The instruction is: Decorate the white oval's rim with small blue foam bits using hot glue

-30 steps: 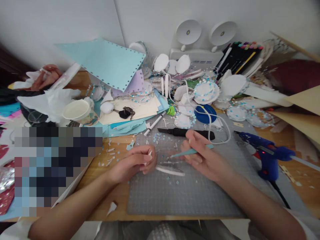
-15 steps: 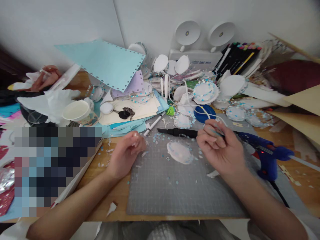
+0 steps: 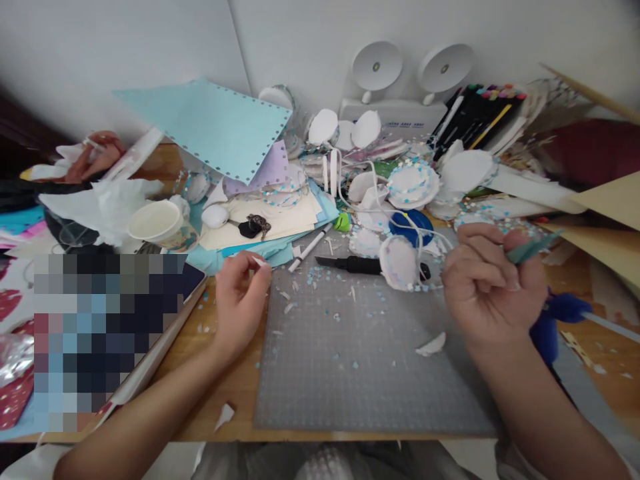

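My left hand hovers at the left edge of the grey cutting mat. Its fingers are curled, with a small white scrap at the fingertips. On the right, my right hand is closed around a thin, pointed teal piece whose kind I cannot make out. Left of that hand, a white disc edged with pale blue bits stands tilted over the handle of a black craft knife. Behind my right hand the blue glue gun is mostly hidden.
White discs with blue star trim crowd the back, before a twin-headed lamp. A white pen, paper sheets and a paper cup lie left. A white scrap and blue confetti dot the mat.
The white disc has moved from the mat's middle back and right, and now tilts up. My right hand has moved right, across the glue gun. My left hand has shifted slightly left.
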`<action>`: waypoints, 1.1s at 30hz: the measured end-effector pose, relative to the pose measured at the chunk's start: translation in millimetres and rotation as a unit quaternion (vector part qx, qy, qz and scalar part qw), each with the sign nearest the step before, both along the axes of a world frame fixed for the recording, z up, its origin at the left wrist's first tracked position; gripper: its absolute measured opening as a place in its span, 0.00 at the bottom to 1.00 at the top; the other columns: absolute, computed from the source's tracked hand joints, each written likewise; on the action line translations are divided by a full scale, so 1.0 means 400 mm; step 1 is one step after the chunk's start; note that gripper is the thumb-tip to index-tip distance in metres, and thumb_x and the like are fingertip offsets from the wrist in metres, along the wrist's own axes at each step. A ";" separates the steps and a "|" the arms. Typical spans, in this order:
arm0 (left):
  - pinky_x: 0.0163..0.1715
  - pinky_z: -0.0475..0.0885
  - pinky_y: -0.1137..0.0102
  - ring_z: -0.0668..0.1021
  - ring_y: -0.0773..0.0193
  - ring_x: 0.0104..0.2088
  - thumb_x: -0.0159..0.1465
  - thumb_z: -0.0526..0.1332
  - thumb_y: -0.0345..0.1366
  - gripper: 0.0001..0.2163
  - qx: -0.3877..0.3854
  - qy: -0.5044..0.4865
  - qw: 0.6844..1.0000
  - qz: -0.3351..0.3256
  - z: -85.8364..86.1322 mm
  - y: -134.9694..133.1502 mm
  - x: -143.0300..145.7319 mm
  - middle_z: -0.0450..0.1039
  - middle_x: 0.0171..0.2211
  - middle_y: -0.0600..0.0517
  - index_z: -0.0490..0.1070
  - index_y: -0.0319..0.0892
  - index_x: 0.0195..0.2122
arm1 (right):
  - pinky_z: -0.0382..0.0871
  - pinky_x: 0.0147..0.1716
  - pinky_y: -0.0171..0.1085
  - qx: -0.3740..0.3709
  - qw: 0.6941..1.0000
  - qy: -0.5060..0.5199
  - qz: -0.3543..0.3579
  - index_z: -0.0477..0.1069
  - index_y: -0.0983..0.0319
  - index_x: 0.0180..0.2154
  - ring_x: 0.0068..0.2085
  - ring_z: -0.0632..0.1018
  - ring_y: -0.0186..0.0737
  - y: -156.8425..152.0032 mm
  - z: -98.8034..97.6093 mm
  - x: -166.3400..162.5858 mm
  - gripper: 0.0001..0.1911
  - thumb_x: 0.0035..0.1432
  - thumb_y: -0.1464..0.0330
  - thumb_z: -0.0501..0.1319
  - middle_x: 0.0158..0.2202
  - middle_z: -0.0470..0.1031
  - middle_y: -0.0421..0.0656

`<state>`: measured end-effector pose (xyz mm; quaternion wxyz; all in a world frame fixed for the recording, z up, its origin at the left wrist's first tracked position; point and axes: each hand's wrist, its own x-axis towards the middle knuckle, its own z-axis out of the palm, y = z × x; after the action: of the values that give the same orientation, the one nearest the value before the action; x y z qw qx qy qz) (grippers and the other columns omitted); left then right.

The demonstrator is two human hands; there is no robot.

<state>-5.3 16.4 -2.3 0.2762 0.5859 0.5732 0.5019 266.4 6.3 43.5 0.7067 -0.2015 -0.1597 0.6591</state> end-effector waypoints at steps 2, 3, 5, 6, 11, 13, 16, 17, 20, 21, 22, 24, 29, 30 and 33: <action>0.38 0.58 0.65 0.67 0.60 0.33 0.59 0.59 0.32 0.06 0.028 0.089 0.996 -0.005 0.000 -0.006 0.002 0.69 0.27 0.54 0.66 0.43 0.24 | 0.56 0.12 0.24 -0.005 1.000 -0.002 0.024 0.59 0.58 0.31 0.15 0.51 0.25 0.003 -0.010 -0.007 0.12 0.56 0.72 0.63 0.14 0.49 0.29; 0.39 0.57 0.63 0.68 0.58 0.35 0.59 0.59 0.32 0.08 0.040 0.121 0.992 -0.007 0.000 -0.009 0.003 0.70 0.27 0.53 0.66 0.43 0.23 | 0.54 0.11 0.24 -0.009 0.999 -0.014 0.037 0.59 0.58 0.30 0.15 0.49 0.25 0.005 -0.016 -0.014 0.13 0.54 0.72 0.65 0.14 0.47 0.29; 0.42 0.56 0.61 0.69 0.56 0.36 0.60 0.59 0.33 0.11 0.061 0.158 0.985 -0.012 0.000 -0.011 0.005 0.71 0.27 0.52 0.66 0.43 0.20 | 0.49 0.10 0.25 -0.022 0.996 -0.057 0.057 0.58 0.58 0.28 0.16 0.44 0.26 0.007 -0.025 -0.032 0.14 0.53 0.71 0.65 0.14 0.43 0.28; 0.43 0.56 0.60 0.69 0.56 0.37 0.61 0.59 0.34 0.12 0.072 0.169 0.983 -0.011 0.000 -0.011 0.006 0.72 0.27 0.52 0.67 0.43 0.19 | 0.46 0.10 0.26 -0.030 0.994 -0.083 0.064 0.58 0.58 0.27 0.17 0.42 0.27 0.008 -0.028 -0.041 0.13 0.53 0.70 0.64 0.15 0.41 0.29; 0.50 0.57 0.56 0.71 0.52 0.45 0.56 0.64 0.33 0.06 0.122 0.206 0.971 -0.030 0.006 -0.014 0.009 0.72 0.41 0.49 0.74 0.47 0.36 | 0.35 0.12 0.31 -0.051 0.979 -0.175 0.091 0.53 0.57 0.23 0.18 0.37 0.29 0.005 -0.035 -0.070 0.17 0.52 0.66 0.63 0.14 0.38 0.29; 0.52 0.58 0.56 0.70 0.52 0.49 0.56 0.65 0.33 0.15 0.133 0.206 0.966 -0.079 0.011 -0.019 0.012 0.70 0.47 0.48 0.71 0.48 0.45 | 0.35 0.13 0.31 -0.053 0.976 -0.179 0.113 0.50 0.57 0.22 0.18 0.37 0.29 0.002 -0.038 -0.074 0.19 0.52 0.65 0.63 0.14 0.37 0.29; 0.55 0.61 0.57 0.67 0.51 0.54 0.55 0.67 0.36 0.24 0.116 0.178 0.955 -0.206 0.015 -0.030 0.019 0.65 0.53 0.45 0.65 0.47 0.52 | 0.37 0.12 0.29 -0.045 0.975 -0.156 0.149 0.48 0.58 0.23 0.17 0.38 0.30 -0.007 -0.041 -0.084 0.21 0.52 0.65 0.63 0.13 0.37 0.29; 0.56 0.61 0.57 0.66 0.50 0.56 0.53 0.68 0.38 0.28 0.102 0.165 0.947 -0.256 0.015 -0.033 0.021 0.62 0.56 0.44 0.62 0.47 0.55 | 0.39 0.12 0.29 -0.041 0.975 -0.148 0.161 0.48 0.58 0.23 0.18 0.38 0.30 -0.012 -0.042 -0.090 0.21 0.53 0.65 0.63 0.13 0.38 0.29; 0.59 0.59 0.55 0.63 0.47 0.60 0.49 0.71 0.46 0.42 0.053 0.140 0.919 -0.365 0.005 -0.042 0.027 0.57 0.61 0.41 0.52 0.48 0.62 | 0.44 0.13 0.26 -0.036 0.971 -0.121 0.205 0.47 0.58 0.23 0.18 0.39 0.30 -0.029 -0.048 -0.113 0.22 0.55 0.65 0.62 0.13 0.39 0.29; 0.58 0.59 0.54 0.63 0.47 0.60 0.48 0.71 0.47 0.44 0.036 0.137 0.913 -0.383 0.000 -0.044 0.028 0.57 0.61 0.41 0.49 0.49 0.63 | 0.46 0.13 0.25 -0.037 0.968 -0.109 0.222 0.46 0.59 0.23 0.18 0.40 0.30 -0.034 -0.051 -0.121 0.22 0.56 0.64 0.61 0.13 0.40 0.29; 0.58 0.61 0.55 0.64 0.47 0.59 0.48 0.71 0.47 0.45 0.022 0.135 0.908 -0.395 -0.005 -0.045 0.028 0.58 0.61 0.41 0.48 0.49 0.63 | 0.48 0.14 0.25 -0.040 0.966 -0.095 0.239 0.46 0.59 0.23 0.18 0.40 0.30 -0.040 -0.055 -0.129 0.23 0.57 0.64 0.61 0.13 0.40 0.30; 0.55 0.64 0.56 0.67 0.49 0.57 0.50 0.70 0.47 0.44 0.000 0.137 0.902 -0.408 -0.014 -0.047 0.028 0.60 0.59 0.42 0.47 0.51 0.64 | 0.51 0.15 0.23 -0.046 0.961 -0.063 0.265 0.45 0.60 0.23 0.18 0.41 0.29 -0.047 -0.063 -0.142 0.24 0.57 0.65 0.61 0.14 0.41 0.30; 0.53 0.66 0.58 0.69 0.50 0.55 0.51 0.69 0.46 0.39 -0.007 0.144 0.906 -0.399 -0.017 -0.046 0.026 0.63 0.57 0.42 0.51 0.49 0.61 | 0.60 0.22 0.24 -0.048 0.963 -0.035 0.264 0.48 0.60 0.23 0.19 0.46 0.29 -0.041 -0.077 -0.143 0.21 0.58 0.66 0.61 0.14 0.44 0.31; 0.53 0.66 0.58 0.69 0.50 0.54 0.52 0.69 0.45 0.38 -0.006 0.142 0.909 -0.393 -0.015 -0.045 0.026 0.63 0.56 0.42 0.52 0.48 0.61 | 0.63 0.24 0.26 -0.049 0.964 -0.047 0.257 0.50 0.60 0.23 0.19 0.48 0.29 -0.038 -0.076 -0.137 0.20 0.58 0.65 0.61 0.14 0.45 0.31; 0.54 0.65 0.59 0.70 0.51 0.54 0.52 0.70 0.42 0.36 -0.007 0.129 0.918 -0.375 -0.009 -0.045 0.022 0.64 0.55 0.42 0.54 0.46 0.59 | 0.66 0.28 0.31 -0.038 0.968 -0.115 0.222 0.54 0.59 0.24 0.19 0.50 0.31 -0.029 -0.066 -0.111 0.17 0.58 0.64 0.61 0.14 0.46 0.31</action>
<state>3.7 -1.6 -5.7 0.3720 0.8157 0.3451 0.2779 221.9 -5.2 17.0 0.5117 -0.2624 -0.2557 0.7771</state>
